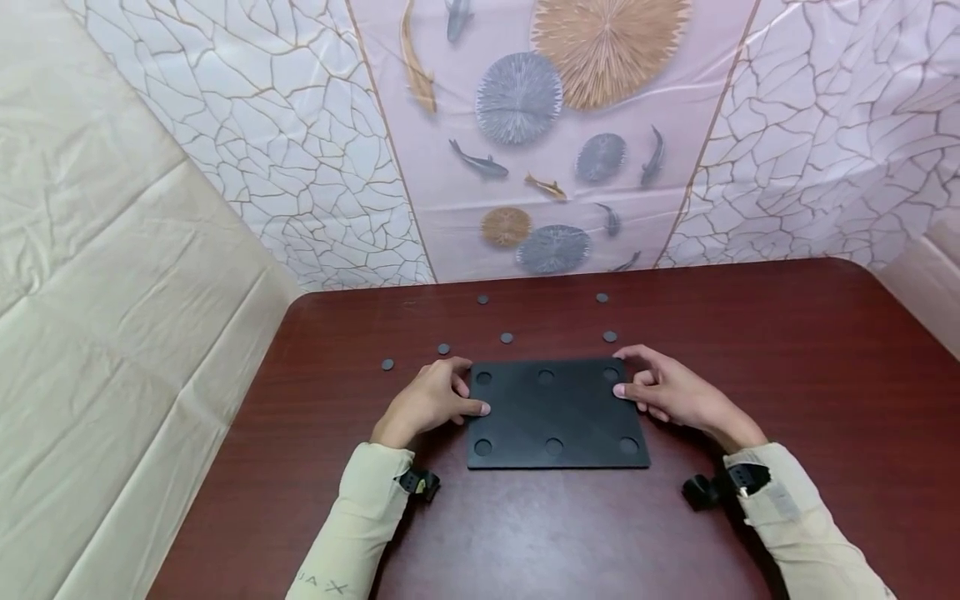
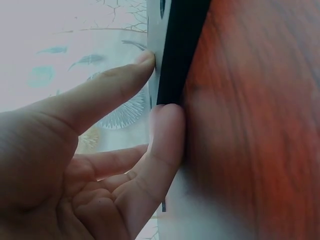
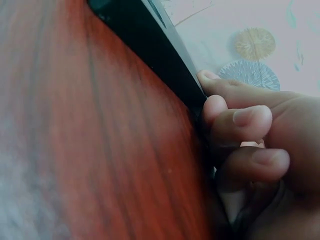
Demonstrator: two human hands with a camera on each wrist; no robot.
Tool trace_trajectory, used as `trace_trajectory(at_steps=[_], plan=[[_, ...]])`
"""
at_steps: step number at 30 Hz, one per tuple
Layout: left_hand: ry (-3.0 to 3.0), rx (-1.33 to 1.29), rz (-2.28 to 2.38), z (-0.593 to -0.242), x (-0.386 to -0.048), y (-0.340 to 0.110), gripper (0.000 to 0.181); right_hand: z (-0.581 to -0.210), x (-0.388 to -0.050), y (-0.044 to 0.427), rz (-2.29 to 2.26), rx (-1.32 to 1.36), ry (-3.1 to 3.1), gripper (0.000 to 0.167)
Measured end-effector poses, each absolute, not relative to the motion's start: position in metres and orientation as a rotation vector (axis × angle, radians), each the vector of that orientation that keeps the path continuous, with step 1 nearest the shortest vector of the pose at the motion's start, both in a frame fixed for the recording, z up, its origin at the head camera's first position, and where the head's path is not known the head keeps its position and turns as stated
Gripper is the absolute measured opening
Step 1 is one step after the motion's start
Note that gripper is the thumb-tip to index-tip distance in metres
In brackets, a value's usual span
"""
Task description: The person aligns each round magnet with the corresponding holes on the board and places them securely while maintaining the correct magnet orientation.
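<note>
A black rectangular board [image 1: 551, 412] with several round recesses lies on the table in the head view. My left hand [image 1: 431, 398] grips its left edge, thumb on the top face. At the board's upper right corner my right hand [image 1: 678, 392] pinches the edge, thumb on top. In the left wrist view the left hand [image 2: 100, 150] has its thumb on the face of the board [image 2: 182, 45] and a finger against its side. The right wrist view shows the right hand [image 3: 260, 125] at the edge of the board [image 3: 150, 45], with some fingers curled below the thumb.
Several small dark discs lie on the reddish-brown table [image 1: 337, 500] beyond the board, among them one disc [image 1: 387, 364] at the left, one disc [image 1: 506, 337] near the middle and one disc [image 1: 610, 337] behind the right corner. A patterned cloth [image 1: 300, 125] hangs behind the table.
</note>
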State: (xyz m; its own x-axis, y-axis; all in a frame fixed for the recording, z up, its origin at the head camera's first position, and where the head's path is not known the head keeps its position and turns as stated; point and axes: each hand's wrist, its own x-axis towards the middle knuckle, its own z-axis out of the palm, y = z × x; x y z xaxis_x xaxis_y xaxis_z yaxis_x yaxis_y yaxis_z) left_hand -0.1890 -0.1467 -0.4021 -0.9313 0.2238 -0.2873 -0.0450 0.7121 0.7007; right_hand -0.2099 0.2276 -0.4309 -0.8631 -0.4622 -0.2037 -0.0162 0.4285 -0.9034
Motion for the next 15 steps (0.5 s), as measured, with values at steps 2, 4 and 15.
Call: trace_trajectory(at_steps=[2,4,15], plan=[[2.554,0.143,1.076,-0.401,-0.19,-0.149,0.079,-0.431,-0.211,0.227,-1.425,-0.412,2.268,0.059],[2.538,0.146,1.096,-0.4,-0.191,-0.15,0.078,-0.432,-0.213,0.227,-1.426,-0.414,2.271,0.058],[2.503,0.183,1.178,-0.401,-0.191,-0.159,0.062,-0.434,-0.211,0.227,-1.42,-0.409,2.262,0.059]])
